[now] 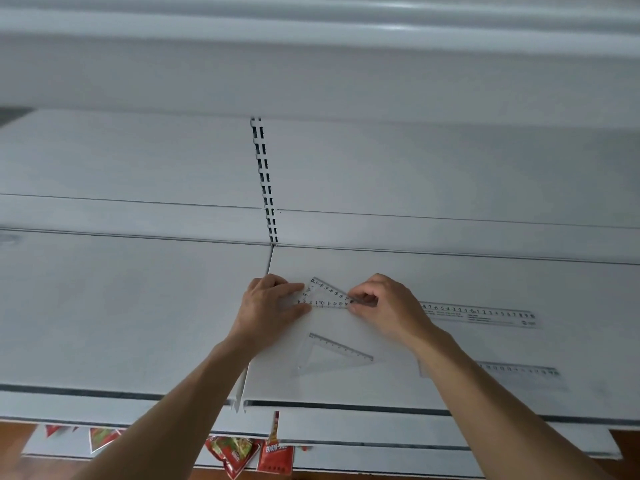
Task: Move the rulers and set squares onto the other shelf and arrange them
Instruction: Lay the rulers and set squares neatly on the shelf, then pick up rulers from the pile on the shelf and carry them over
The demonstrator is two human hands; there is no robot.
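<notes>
Two hands on one clear set square (329, 296) here, sitting on the white shelf (485, 278) just right of the seam between the two shelf panels. Left hand (268, 303) pinches its left end, index finger along the top edge and thumb underneath. Right hand (384, 303) has its fingers curled and nips the right corner between thumb and fingertips. Can't really tell if the piece is lifted or flat on the surface, since it's see-through. A second set square (332, 351) lies flat nearer the front edge, right between the two forearms, nobody touching it. Off to the right there's a long ruler (481, 315) with black numbers, its left end tucked behind the right hand, and a fainter ruler (519, 372) closer to the front, partly under the right forearm. Slotted upright (265, 181) runs up the back wall behind the seam. Some red snack packets (235, 455) poke out from the level below.
</notes>
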